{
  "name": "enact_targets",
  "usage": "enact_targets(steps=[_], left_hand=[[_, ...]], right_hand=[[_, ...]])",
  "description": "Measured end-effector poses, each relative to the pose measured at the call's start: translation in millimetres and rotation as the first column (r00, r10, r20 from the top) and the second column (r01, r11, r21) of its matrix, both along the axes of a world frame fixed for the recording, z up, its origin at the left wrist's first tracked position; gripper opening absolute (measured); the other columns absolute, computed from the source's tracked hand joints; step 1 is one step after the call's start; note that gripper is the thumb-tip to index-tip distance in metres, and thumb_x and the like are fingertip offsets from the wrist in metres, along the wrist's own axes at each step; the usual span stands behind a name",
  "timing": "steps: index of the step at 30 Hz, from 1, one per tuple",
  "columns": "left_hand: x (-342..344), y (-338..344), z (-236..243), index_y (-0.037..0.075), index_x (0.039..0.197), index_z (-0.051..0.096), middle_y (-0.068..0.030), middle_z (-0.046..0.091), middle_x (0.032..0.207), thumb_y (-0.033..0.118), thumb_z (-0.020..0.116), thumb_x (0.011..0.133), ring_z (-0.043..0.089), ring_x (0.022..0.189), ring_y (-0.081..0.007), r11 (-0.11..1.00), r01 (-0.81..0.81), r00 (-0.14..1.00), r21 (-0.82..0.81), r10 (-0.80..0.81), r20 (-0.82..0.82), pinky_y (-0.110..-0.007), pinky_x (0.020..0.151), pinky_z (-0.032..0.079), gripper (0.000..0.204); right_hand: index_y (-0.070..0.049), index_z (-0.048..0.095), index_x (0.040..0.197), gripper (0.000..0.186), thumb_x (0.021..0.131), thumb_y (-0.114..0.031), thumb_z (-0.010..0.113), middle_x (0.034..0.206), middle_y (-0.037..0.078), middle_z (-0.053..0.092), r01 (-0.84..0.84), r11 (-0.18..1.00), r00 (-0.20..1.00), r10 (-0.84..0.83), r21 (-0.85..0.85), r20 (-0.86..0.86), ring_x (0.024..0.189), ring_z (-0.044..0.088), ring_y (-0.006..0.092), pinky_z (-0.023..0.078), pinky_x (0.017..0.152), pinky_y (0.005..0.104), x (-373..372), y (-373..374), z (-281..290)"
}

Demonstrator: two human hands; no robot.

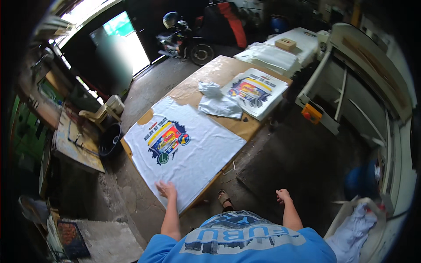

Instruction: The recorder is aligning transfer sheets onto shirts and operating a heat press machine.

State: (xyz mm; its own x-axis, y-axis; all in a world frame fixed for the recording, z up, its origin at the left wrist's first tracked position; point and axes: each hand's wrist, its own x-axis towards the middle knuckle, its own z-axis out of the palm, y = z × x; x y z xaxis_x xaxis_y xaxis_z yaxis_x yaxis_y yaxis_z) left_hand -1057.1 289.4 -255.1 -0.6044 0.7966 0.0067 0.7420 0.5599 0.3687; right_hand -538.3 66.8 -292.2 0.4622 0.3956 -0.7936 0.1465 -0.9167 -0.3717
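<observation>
A white T-shirt (206, 140) with a colourful print lies spread on the brown-topped table (175, 90) in front of me. My left hand (165, 189) is at the near left part of the shirt, fingers spread and nothing held; whether it presses on the fabric I cannot tell. My right hand (283, 195) hangs off to the right, away from the table, its fingers curled with nothing visible in them. Beyond the shirt, a folded white cloth (221, 107) and a crumpled white cloth (210, 90) lie beside a stack of printed white shirts (258, 87).
A machine with a big curved frame (372, 70) and an orange switch box (312, 114) stands at right. White cloth (353, 230) fills a bin lower right. Behind the table are a second table with a cardboard box (285, 44) and a motorcycle (186, 44). A black basin (110, 140) sits left.
</observation>
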Motion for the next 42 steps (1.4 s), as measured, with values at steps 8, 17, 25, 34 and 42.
enact_targets(steps=[8, 17, 25, 34, 42], left_hand=[[160, -21, 15, 0.018, 0.139, 0.012, -0.0105, -0.005, 0.144, 0.051, 0.042, 0.081, -0.003, 0.133, -0.0293, 0.853, 0.465, 0.883, -0.235, -0.43, 0.189, -0.061, 0.098, 0.007, 0.073], [165, -43, 18, 0.024, 0.139, -0.002, -0.01, -0.015, 0.143, 0.057, 0.04, 0.08, -0.008, 0.133, -0.0293, 0.673, 0.631, 0.758, -0.387, -0.641, 0.12, -0.064, 0.096, 0.01, 0.079], [148, -35, -3, 0.028, 0.138, -0.004, -0.0075, -0.012, 0.144, 0.072, 0.042, 0.069, -0.008, 0.133, -0.0273, 0.748, 0.541, 0.795, -0.385, -0.604, -0.054, -0.063, 0.096, 0.009, 0.094], [172, -25, 21, 0.017, 0.137, 0.012, -0.0142, 0.017, 0.14, 0.066, 0.047, 0.072, 0.024, 0.126, -0.0309, 0.596, 0.611, 0.621, -0.521, -0.769, -0.151, -0.052, 0.095, 0.027, 0.089], [263, 30, -13, 0.013, 0.131, 0.025, -0.0162, 0.033, 0.128, 0.065, 0.043, 0.075, 0.037, 0.115, -0.0297, 0.131, 0.567, 0.586, -0.814, -0.758, 0.287, -0.05, 0.088, 0.034, 0.078]], right_hand=[[-0.009, 0.056, 0.096, 0.026, 0.084, -0.031, 0.053, 0.077, 0.004, 0.059, 0.138, 0.99, 0.989, -0.139, -0.03, -0.042, 0.06, 0.057, 0.0136, 0.048, 0.047, 0.0295, -22, -118, 7], [-0.006, 0.058, 0.099, 0.031, 0.083, -0.031, 0.051, 0.083, 0.006, 0.059, 0.469, 0.872, 0.875, -0.48, -0.141, -0.058, 0.068, 0.059, 0.0169, 0.049, 0.053, 0.0304, -27, -274, 6], [-0.005, 0.052, 0.104, 0.03, 0.085, -0.028, 0.05, 0.087, 0.011, 0.059, 0.657, 0.75, 0.752, -0.659, -0.075, 0.004, 0.07, 0.06, 0.0226, 0.052, 0.059, 0.0387, -40, -344, 13], [-0.004, 0.054, 0.103, 0.034, 0.085, -0.033, 0.049, 0.094, 0.01, 0.06, 0.631, 0.745, 0.712, -0.667, -0.217, -0.218, 0.075, 0.062, 0.021, 0.052, 0.057, 0.0341, -78, -332, -10], [0.0, 0.062, 0.079, 0.028, 0.075, -0.026, 0.05, 0.072, 0.014, 0.063, 0.754, 0.655, 0.656, -0.755, -0.045, -0.005, 0.065, 0.062, 0.0241, 0.049, 0.063, 0.036, -32, -342, 6]])
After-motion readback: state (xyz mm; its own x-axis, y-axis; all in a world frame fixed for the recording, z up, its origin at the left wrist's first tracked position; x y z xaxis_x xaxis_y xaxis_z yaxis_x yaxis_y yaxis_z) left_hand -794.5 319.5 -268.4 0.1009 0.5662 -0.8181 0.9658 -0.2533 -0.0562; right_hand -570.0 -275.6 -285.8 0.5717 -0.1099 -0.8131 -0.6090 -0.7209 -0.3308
